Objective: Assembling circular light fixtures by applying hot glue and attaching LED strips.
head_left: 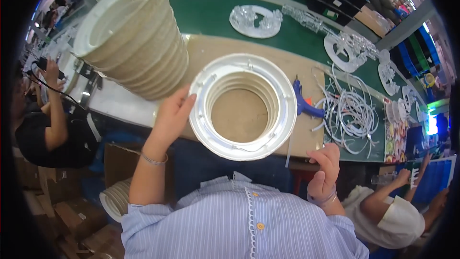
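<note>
- Head view: the left hand is holding a white ring by its left rim, thumb and fingers partly closed.
- The ring is sitting on a tan board.
- The right hand is hovering half curled; whether it is holding anything is hard to tell.
- A blue glue gun is lying just beside the ring.

The left hand stretches forward, slightly bent, while the right hand hovers, loosely curled.
</note>
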Demonstrator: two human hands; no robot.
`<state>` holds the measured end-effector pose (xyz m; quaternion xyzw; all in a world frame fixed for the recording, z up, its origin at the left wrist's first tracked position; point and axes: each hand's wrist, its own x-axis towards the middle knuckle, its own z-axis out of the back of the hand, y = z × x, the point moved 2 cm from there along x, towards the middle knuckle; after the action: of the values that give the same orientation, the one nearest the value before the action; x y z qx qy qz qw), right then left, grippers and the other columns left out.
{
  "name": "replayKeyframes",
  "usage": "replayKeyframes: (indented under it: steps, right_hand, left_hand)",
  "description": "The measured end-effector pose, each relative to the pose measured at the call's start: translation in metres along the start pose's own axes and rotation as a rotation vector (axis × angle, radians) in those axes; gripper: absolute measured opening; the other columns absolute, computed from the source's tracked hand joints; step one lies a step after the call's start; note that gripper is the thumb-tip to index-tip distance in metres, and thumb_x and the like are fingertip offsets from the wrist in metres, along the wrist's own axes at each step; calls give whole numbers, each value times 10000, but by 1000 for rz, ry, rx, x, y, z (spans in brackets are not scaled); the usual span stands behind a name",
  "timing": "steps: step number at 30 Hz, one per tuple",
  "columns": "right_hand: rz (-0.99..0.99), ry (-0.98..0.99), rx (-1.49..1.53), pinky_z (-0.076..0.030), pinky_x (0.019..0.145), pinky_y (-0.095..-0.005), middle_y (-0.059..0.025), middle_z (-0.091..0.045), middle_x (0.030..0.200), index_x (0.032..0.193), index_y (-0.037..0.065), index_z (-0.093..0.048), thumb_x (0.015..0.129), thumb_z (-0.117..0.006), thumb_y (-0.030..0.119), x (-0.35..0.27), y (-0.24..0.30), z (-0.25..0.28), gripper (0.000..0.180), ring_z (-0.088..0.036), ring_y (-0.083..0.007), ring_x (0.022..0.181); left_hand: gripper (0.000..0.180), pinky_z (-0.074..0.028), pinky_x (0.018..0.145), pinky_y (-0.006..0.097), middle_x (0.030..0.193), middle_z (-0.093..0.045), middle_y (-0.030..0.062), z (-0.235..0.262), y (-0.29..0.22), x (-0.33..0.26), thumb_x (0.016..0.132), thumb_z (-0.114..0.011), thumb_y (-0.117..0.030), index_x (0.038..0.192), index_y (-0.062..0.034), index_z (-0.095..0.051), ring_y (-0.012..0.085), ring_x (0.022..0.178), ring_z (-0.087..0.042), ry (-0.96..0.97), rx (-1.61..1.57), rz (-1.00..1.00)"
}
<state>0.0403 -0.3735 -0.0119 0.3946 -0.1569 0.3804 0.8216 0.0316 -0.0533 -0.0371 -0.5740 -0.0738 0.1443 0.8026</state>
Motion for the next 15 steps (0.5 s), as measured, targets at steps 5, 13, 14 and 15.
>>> replayKeyframes:
  steps: [5, 13, 14, 15]
  right_hand:
    - [-8, -90, -3, -310, 727, -344, -81, -429, 638, 838, -9, -551, 842, -301, 311, -10, -4, 10, 406, -397, -211, 625]
    - [0, -206, 8, -322, 685, -333, -91, -433, 657, 835, -3, -556, 808, -359, 257, -13, -8, 10, 327, -403, -230, 647]
    - [-27, -212, 20, -320, 661, -328, -91, -429, 653, 832, -4, -555, 808, -359, 254, -12, -10, 9, 325, -400, -230, 645]
    - [-59, -219, 29, -317, 637, -324, -92, -426, 649, 829, -5, -554, 809, -360, 252, -12, -12, 9, 322, -396, -231, 643]
  left_hand:
    - [256, -391, 490, 221, 629, -546, 48, -1, -5, 2, 836, -435, -154, 1027, -2, -510, 72, 519, -480, 48, 107, -70]
    - [247, -345, 432, 181, 599, -493, -21, 21, -70, -4, 838, -418, -143, 988, 16, -533, 35, 481, -415, 97, -73, -123]
    - [240, -344, 427, 169, 611, -498, -27, 28, -89, -6, 838, -420, -145, 969, 16, -541, 27, 489, -424, 71, -61, -139]
    - [240, -344, 427, 169, 611, -498, -27, 37, -103, -5, 838, -420, -145, 969, 16, -541, 27, 489, -424, 49, -54, -153]
